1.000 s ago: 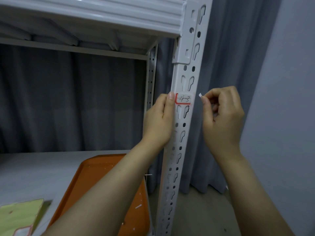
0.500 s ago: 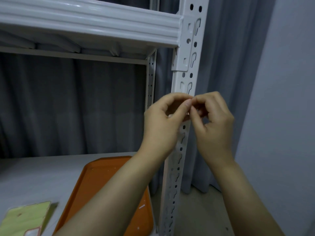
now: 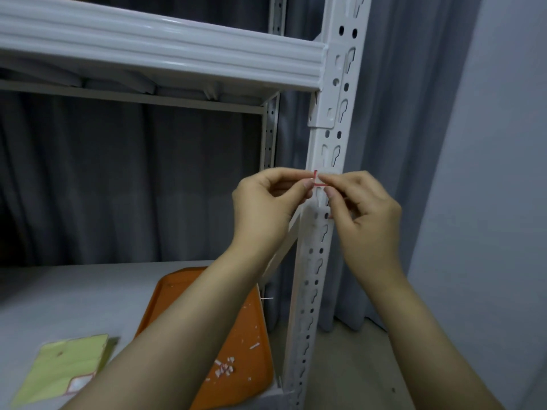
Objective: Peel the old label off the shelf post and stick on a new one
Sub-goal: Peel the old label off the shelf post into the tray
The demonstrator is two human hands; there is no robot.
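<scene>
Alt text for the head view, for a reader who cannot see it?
Left hand and right hand pinch a red-edged label on a white shelf post. Below, an orange tray holds paper scraps.

Two bare forearms [image 3: 177,335]; fingers [image 3: 287,176] end in seemingly short, plain nails.

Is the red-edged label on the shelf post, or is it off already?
On, at least partly: the label lies against the post, pinched by the left hand and right hand. How much has lifted is hidden.
</scene>
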